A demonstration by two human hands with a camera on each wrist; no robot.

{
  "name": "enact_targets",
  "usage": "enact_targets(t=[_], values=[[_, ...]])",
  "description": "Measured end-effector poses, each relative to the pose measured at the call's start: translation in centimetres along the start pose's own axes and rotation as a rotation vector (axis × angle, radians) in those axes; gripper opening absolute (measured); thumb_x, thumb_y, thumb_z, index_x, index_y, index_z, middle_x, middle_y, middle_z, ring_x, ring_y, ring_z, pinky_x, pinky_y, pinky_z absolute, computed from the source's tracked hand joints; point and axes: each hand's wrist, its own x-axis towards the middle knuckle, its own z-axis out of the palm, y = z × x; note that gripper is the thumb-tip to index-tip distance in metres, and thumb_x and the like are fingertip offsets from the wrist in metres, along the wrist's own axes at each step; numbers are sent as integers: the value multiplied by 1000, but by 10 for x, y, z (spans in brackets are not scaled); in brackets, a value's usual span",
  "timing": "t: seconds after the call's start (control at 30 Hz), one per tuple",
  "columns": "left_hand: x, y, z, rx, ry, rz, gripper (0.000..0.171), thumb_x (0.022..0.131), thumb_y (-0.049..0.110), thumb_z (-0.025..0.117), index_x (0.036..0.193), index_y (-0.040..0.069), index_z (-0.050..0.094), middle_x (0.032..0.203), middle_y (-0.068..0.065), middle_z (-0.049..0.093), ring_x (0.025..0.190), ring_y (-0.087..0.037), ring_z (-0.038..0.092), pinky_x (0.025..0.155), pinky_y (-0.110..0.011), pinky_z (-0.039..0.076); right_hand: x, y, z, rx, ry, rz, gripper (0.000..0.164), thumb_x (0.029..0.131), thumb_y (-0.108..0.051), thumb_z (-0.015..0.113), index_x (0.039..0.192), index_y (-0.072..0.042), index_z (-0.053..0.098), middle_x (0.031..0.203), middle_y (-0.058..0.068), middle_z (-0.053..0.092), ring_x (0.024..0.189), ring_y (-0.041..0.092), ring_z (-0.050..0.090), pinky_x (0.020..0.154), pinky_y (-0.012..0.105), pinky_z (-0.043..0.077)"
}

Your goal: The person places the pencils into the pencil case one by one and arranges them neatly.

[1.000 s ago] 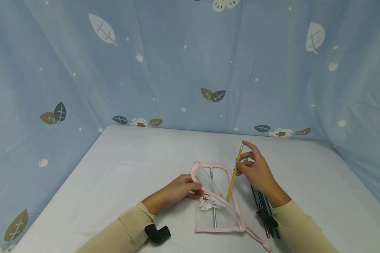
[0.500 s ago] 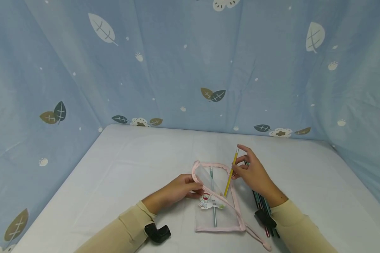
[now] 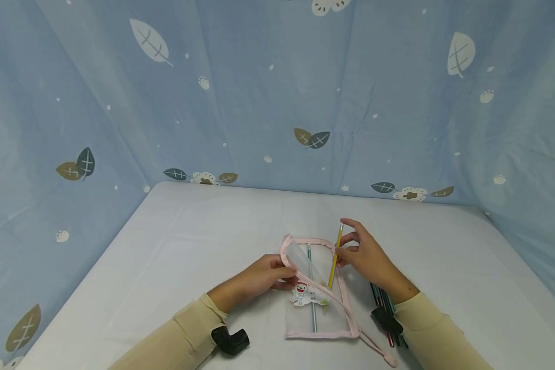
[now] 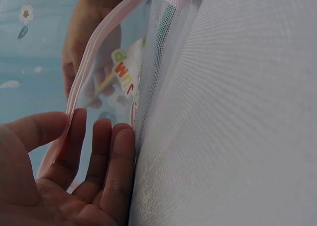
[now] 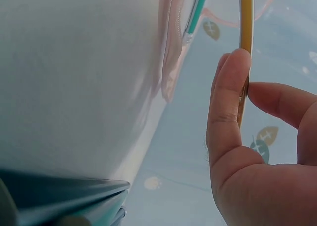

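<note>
Angles both forearms inward over the white tabletop [image 3: 189,231]. Pinches the yellow pencil [image 3: 333,268] between thumb and fingers of the right grip [image 3: 363,254], stretching the index finger to the eraser end. Clasps the pink edge of the mesh pouch [image 3: 321,336] between thumb and index finger of the left grip [image 3: 264,272], holding it lifted. Has a bunch of dark and teal pencils [image 3: 381,296] close by on the right — partly blocks it from view with the right sleeve and its black piece [image 3: 387,320]. Has a pink wrist loop [image 3: 380,353] just left of that bunch, a blue leaf-print curtain [image 3: 259,92] behind. Holds the yellow pencil tilted over the pouch, lower end behind the lifted edge, faint through the mesh. Looks slim, bright yellow, pale at the top — unlike the teal pencil [image 3: 314,317] lying lengthwise inside.
</note>
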Motion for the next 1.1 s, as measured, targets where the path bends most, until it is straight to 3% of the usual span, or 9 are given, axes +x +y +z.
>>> enact_targets(t=[0.33, 0.7, 1.1], values=[[0, 0, 0, -1, 2, -6, 24, 99, 10, 56, 109, -11, 63, 96, -6, 67, 94, -10, 63, 95, -34, 59, 2, 3, 4, -7, -43, 26, 75, 96, 0, 61, 156, -3, 17, 119, 28, 53, 79, 22, 71, 70, 32, 63], [-1, 0, 0, 11, -7, 11, 25, 100, 10, 56, 110, -12, 62, 98, -8, 68, 94, -9, 64, 95, -34, 59, 2, 5, 5, -68, -134, 67, 78, 94, -6, 66, 156, -2, 20, 120, 23, 56, 80, 22, 71, 76, 35, 61], [0, -2, 0, 14, -12, 19, 27, 100, 10, 56, 110, -14, 61, 98, -7, 68, 94, -11, 64, 95, -34, 59, 0, 6, 6, -26, -213, 76, 79, 94, -7, 68, 157, -3, 20, 121, 23, 54, 89, 22, 70, 76, 38, 63]])
